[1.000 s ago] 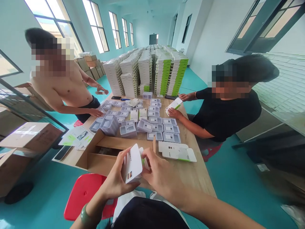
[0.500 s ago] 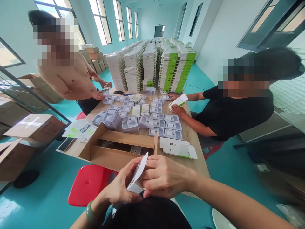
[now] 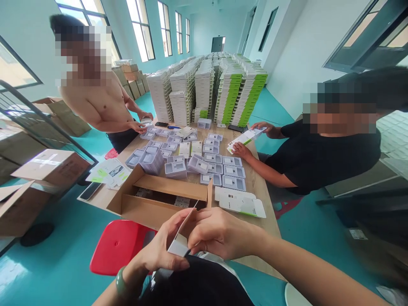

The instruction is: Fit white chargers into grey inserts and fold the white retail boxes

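Low in the middle of the head view, my left hand (image 3: 162,246) is closed round a small white carton (image 3: 180,243), thumb beneath and fingers behind it. The carton is tilted, with a thin panel standing up. My right hand (image 3: 216,233) is bent at the carton's right side, thumb and fingertips pinched at its edge; the fingers partly hide this spot. A small dark edge shows below the fingertips, too little to name. Just beyond my hands stands an open brown cardboard box (image 3: 143,212) with things inside. Flat white cartons (image 3: 239,202) lie right of it.
Clear plastic trays (image 3: 234,171) and stacked trays (image 3: 151,159) cover much of the table. A co-worker (image 3: 95,102) stands left; another (image 3: 334,153) sits right, holding a white carton (image 3: 244,139). Tall stacks of white boxes (image 3: 204,85) rise behind. A red stool (image 3: 114,246) is at left.
My right fingers have drawn together into a pinch lower on the carton's edge, and the carton has turned more edge-on. The right co-worker's far hand has lifted to the end of their carton.
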A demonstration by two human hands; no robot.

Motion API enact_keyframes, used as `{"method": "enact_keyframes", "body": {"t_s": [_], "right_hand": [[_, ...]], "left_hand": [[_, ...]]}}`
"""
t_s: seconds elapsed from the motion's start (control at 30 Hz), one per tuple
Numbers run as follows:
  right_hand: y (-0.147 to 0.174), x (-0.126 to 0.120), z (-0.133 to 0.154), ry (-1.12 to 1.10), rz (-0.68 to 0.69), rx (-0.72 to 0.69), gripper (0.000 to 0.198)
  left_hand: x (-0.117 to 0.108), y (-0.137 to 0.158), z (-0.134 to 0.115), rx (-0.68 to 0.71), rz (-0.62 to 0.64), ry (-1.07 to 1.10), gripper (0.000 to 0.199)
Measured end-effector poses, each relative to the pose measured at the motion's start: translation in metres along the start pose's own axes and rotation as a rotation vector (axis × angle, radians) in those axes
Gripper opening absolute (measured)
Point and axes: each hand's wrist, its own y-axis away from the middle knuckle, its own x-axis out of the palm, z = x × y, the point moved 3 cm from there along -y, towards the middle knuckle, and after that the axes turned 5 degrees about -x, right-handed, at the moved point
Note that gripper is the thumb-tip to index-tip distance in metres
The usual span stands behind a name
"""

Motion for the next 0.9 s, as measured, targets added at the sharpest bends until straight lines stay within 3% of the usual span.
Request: {"method": "enact_keyframes", "body": {"t_s": [0.13, 0.23, 0.27, 0.4, 0.47, 0.53, 0.6, 0.7, 0.8, 0.9], "right_hand": [[-0.003, -0.009, 0.005, 0.011, 0.008, 0.036, 0.013], [0.001, -0.011, 0.010, 0.179, -0.007, 0.116, 0.006], [0.003, -0.010, 0.012, 0.216, -0.047, 0.137, 0.004], [0.014, 0.005, 0.017, 0.185, -0.356, 0.302, 0.049], [0.020, 0.015, 0.012, 0.055, -0.510, 0.460, 0.050], [0.027, 0.021, 0.000, -0.109, -0.671, 0.637, 0.043], [0.035, 0.018, -0.017, -0.281, -0.832, 0.784, 0.037], [0.044, 0.011, -0.044, -0.607, -0.968, 0.938, 0.039], [0.049, 0.013, -0.063, -0.790, -1.041, 1.002, 0.041], [0.050, 0.026, -0.068, -0.716, -1.143, 0.966, 0.033]], "left_hand": [[0.003, -0.001, -0.003, 0.011, -0.056, -0.067, 0.101], [0.005, -0.001, -0.001, 0.049, -0.220, -0.183, 0.101], [0.005, -0.001, 0.002, 0.078, -0.314, -0.226, 0.103], [0.008, -0.003, 0.020, 0.156, -0.742, -0.365, 0.114], [0.013, -0.007, 0.029, 0.181, -0.852, -0.375, 0.113], [0.021, -0.013, 0.034, 0.229, -0.809, -0.371, 0.115], [0.027, -0.020, 0.034, 0.181, -0.695, -0.320, 0.109], [0.029, -0.031, 0.029, -0.019, -0.609, -0.117, 0.074], [0.029, -0.040, 0.022, -0.122, -0.578, 0.012, 0.052], [0.026, -0.045, 0.022, -0.177, -0.643, -0.024, 0.049]]}}
